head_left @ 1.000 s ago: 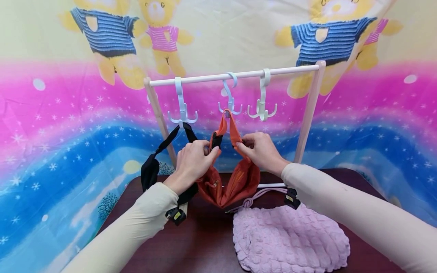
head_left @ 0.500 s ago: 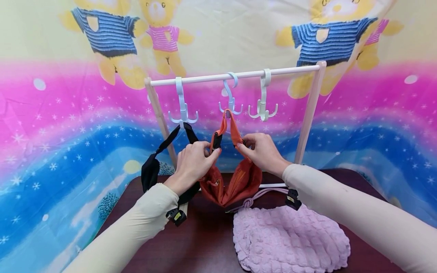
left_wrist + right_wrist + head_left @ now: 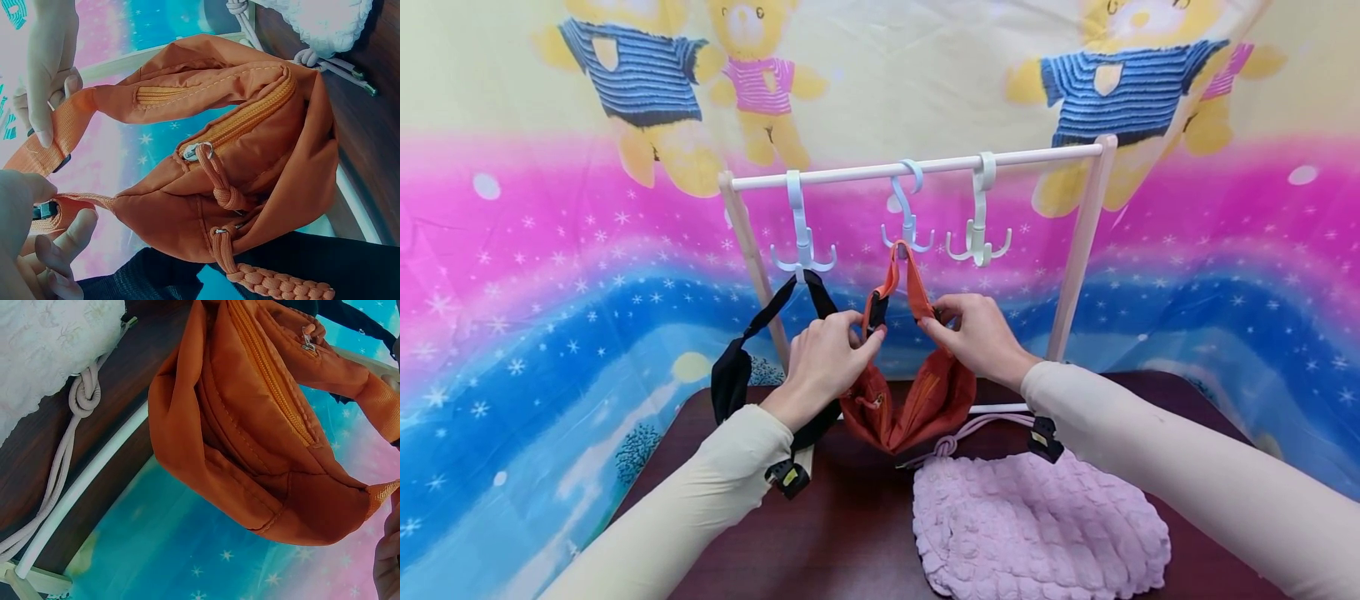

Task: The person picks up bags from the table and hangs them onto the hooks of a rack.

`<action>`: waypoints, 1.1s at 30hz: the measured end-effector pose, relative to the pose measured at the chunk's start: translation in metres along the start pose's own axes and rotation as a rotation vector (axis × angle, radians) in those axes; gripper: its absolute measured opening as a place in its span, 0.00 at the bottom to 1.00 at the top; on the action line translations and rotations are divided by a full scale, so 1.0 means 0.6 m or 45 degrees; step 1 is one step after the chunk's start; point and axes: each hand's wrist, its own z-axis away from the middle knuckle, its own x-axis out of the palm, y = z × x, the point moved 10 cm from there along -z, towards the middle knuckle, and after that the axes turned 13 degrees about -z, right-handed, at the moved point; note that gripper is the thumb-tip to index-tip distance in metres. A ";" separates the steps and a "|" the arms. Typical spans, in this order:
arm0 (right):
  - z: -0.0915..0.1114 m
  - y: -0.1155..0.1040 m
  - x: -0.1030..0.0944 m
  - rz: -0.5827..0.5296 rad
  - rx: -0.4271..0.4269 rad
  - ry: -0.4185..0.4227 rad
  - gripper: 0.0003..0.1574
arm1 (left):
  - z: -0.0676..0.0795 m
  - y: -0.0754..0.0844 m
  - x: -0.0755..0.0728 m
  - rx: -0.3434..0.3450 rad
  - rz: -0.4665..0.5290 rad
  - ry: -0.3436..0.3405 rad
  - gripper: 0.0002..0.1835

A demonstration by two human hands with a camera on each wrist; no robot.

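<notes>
An orange waist bag (image 3: 928,404) with zips and a braided cord pull hangs by its strap from the middle hook (image 3: 907,232). My left hand (image 3: 823,354) pinches the left side of the strap beside a black buckle (image 3: 877,310). On the other side, my right hand (image 3: 977,333) pinches the strap between thumb and fingers. The bag (image 3: 225,150) sags below both hands, folded into a V, its zip pull dangling in the left wrist view. From the right wrist camera, the bag (image 3: 262,431) shows its front zip, with only part of the right hand (image 3: 389,550) at the edge.
A pale rack bar (image 3: 850,173) carries the hooks, including a right-hand hook (image 3: 978,225). From the left hook (image 3: 803,242) hangs a black bag (image 3: 730,379). A puffy pink bag (image 3: 1041,525) with cord handles lies on the dark table (image 3: 820,533), under my right forearm.
Almost nothing moves. Both hands keep their hold on the strap, and the orange bag has shifted very slightly to the right.
</notes>
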 end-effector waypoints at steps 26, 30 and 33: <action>0.010 0.024 -0.010 0.152 0.072 -0.048 0.16 | 0.003 -0.004 0.002 -0.019 -0.044 -0.030 0.22; 0.011 0.027 -0.010 0.146 0.065 -0.047 0.15 | 0.004 -0.005 0.002 -0.016 -0.046 -0.032 0.21; 0.012 0.028 -0.011 0.141 0.058 -0.045 0.14 | 0.005 -0.006 0.004 -0.021 -0.057 -0.038 0.20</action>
